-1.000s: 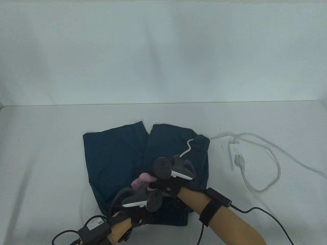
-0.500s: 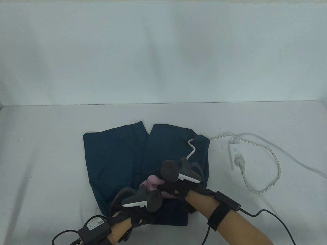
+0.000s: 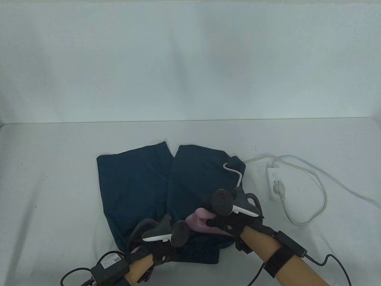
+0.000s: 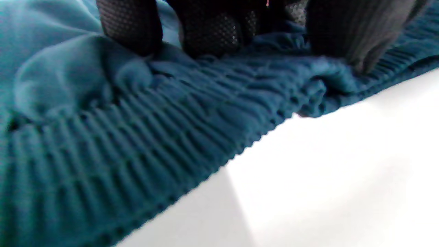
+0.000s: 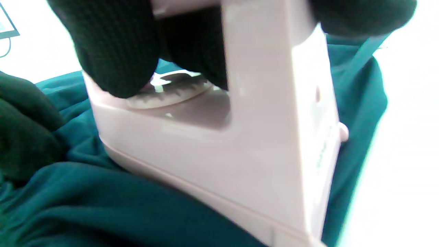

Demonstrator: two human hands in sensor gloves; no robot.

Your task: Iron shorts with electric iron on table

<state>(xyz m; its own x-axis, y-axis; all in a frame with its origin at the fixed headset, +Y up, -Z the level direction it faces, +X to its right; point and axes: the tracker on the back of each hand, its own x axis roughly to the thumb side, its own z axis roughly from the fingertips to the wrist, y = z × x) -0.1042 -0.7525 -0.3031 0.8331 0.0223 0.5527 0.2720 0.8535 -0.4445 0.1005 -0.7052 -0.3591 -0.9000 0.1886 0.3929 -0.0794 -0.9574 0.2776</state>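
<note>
Right wrist view shows your right hand (image 5: 137, 44) wrapped around the handle of the pink iron (image 5: 240, 137), gloved fingers (image 5: 113, 61) curled through the handle opening above a ribbed dial, with the soleplate resting on the teal shorts (image 5: 103, 206). In the table view that right hand (image 3: 229, 220) sits at lower centre-right of the frame, the iron (image 3: 199, 222) pressed onto the waistband end of the shorts (image 3: 134, 184) near their right edge, so little fabric is left to the right of it. Your left hand (image 3: 160, 241) lies just left of the iron at the bottom edge of the garment; in the left wrist view its fingertips (image 4: 209, 31) press flat on the gathered elastic waistband (image 4: 137, 137), right beside the hem where cloth meets the white table (image 4: 343, 171). Both legs of the shorts spread toward the upper middle of the frame, lying flat, with open fabric above and left of the iron. The braided cord (image 3: 235, 171) loops off the iron across the right leg and runs over the table (image 3: 44, 178) to the white power strip (image 3: 275, 181) at centre-right, well apart from the shorts' edge.
</note>
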